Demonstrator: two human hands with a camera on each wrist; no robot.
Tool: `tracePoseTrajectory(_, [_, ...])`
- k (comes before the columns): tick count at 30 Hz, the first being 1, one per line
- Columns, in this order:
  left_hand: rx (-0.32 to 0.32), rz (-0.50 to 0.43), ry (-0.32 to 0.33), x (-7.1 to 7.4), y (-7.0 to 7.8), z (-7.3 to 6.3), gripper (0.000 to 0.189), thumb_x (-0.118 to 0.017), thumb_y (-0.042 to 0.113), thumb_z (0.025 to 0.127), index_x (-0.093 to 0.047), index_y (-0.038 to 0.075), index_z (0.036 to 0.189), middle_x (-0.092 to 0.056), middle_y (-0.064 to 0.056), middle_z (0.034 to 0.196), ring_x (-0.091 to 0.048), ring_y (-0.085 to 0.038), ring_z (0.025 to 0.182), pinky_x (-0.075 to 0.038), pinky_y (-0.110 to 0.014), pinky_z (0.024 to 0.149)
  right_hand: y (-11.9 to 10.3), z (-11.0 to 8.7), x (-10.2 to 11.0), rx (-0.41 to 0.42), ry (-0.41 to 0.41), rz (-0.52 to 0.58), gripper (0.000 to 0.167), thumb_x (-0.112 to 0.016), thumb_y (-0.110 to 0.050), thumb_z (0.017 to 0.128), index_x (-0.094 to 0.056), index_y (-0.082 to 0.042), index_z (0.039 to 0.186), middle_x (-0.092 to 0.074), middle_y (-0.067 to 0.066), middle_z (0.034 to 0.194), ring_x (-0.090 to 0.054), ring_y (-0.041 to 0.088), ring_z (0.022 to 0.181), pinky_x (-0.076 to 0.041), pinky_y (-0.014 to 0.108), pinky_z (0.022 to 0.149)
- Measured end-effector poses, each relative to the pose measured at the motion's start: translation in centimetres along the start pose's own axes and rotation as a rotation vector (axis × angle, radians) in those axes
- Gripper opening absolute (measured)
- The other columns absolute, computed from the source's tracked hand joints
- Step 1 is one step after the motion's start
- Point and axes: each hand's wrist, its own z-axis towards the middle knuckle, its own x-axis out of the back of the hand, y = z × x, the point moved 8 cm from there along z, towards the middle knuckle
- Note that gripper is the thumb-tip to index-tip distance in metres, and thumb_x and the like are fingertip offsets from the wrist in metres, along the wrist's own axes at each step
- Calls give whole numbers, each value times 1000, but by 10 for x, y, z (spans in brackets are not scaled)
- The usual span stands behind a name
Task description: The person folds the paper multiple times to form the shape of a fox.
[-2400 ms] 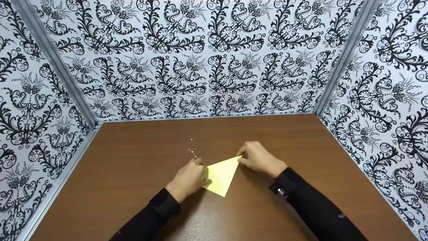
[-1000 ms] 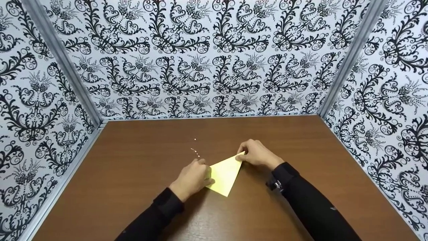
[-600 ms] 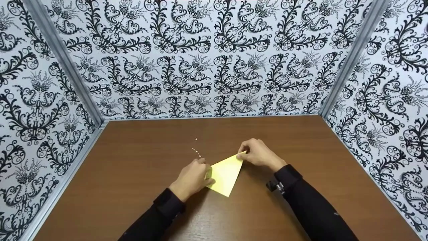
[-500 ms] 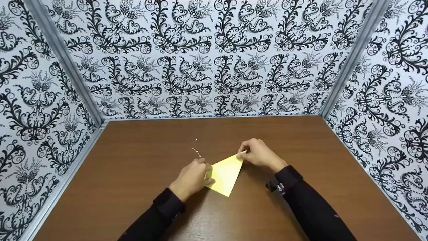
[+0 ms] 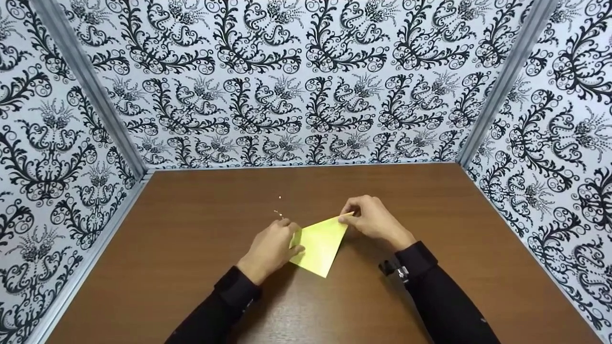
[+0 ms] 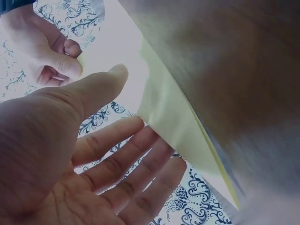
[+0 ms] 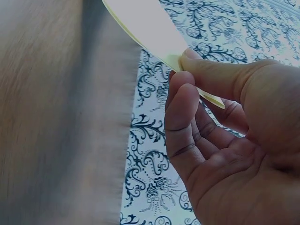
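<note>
The folded yellow paper [image 5: 318, 246] sits at the table [image 5: 191, 215], between both hands. The right hand [image 5: 377, 220] pinches one corner, apparently keeping its layers together; the left hand [image 5: 270, 246], fingers loosely extended, touches the opposite side, seemingly steadying it.

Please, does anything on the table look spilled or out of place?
Possibly: small pale specks show on the table beyond the left hand. They look odd on its brown surface; crumbs or light spots, I cannot tell. The paper has no visible tear.

Folded yellow paper [image 5: 319, 246], corner raised
</note>
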Motion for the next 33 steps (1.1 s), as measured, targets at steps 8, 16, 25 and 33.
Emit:
tracePoseTrajectory(8, [15, -43, 65, 12, -5, 2, 36, -98, 23, 97, -84, 3, 124, -82, -15, 117, -81, -35, 107, -71, -49, 89, -9, -8, 7, 27, 37, 39, 5, -88, -20, 106, -87, -18, 102, -85, 1, 95, -71, 11, 76, -55, 21, 68])
tracePoseTrajectory(16, [9, -98, 169, 29, -8, 6, 22, -96, 21, 98, -88, 8, 114, -85, -11, 108, -82, -31, 96, -71, -49, 84, -20, -12, 14, 61, 46, 109, 6, -87, -21, 107, -86, -16, 105, -86, 5, 96, -77, 17, 76, -59, 22, 68])
tracePoseTrajectory(25, [-21, -132, 231, 43, -4, 5, 10, -95, 20, 100, -89, 14, 105, -83, -2, 98, -80, -18, 85, -69, -40, 76, -31, -16, 17, 65, 34, 166, 8, -88, -22, 106, -85, -15, 106, -87, 8, 98, -79, 15, 77, -66, 27, 69])
tracePoseTrajectory(33, [-40, -190, 276, 54, -1, 3, 5, -94, 15, 101, -89, 16, 101, -83, -3, 98, -85, -23, 91, -71, -44, 81, -37, -17, 19, 70, 31, 183, 8, -88, -22, 107, -85, -15, 108, -87, 7, 100, -82, 26, 81, -68, 29, 70])
